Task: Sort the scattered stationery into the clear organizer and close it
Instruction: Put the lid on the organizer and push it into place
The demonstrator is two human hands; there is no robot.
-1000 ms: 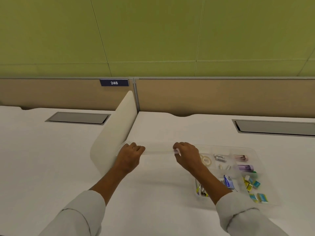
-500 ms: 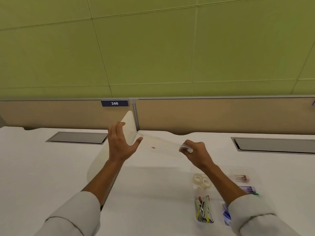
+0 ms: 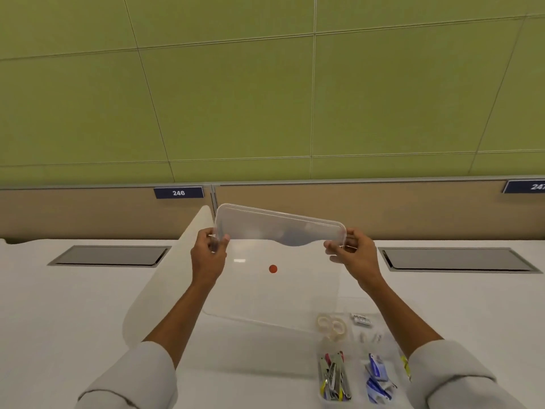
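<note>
lid (image 3: 277,278) held above tabletop (image 3: 73,305) | left hand (image 3: 208,258) gripping left edge | right hand (image 3: 354,256) gripping right edge | organizer (image 3: 358,343) below right

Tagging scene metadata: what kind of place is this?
Likely an open-plan office: white desks split by a tan partition panel, blue seat-number plate "246", grey recessed cable hatches in the desktops.

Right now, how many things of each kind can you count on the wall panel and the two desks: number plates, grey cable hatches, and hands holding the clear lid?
Number plates: 2 (246, and one cut off at the right edge)
Grey cable hatches: 2 ()
Hands holding the clear lid: 2 (left hand, right hand)
Total: 6
</note>
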